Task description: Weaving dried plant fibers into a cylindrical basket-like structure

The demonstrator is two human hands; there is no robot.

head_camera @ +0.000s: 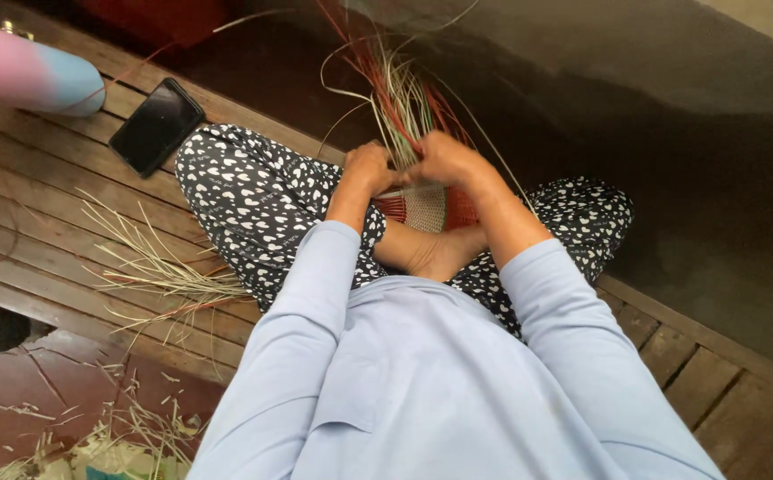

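Note:
A half-woven basket piece (424, 210) of red and pale strips rests against my foot in my lap. Long loose red, green and pale strands (397, 98) fan upward from it. My left hand (368, 167) is closed on the woven edge at its left side. Pressed close beside it, my right hand (447, 158) pinches the strands where they leave the weave. I sit cross-legged on a wooden slat platform (40, 191), wearing dark trousers with white hearts and a light blue long-sleeved top.
A black phone (156, 125) lies on the slats to my left. A pile of loose pale strips (151, 267) lies beside my left knee, with scraps on the red floor (66, 391) below. A pink and blue sleeve (26, 76) shows at the upper left.

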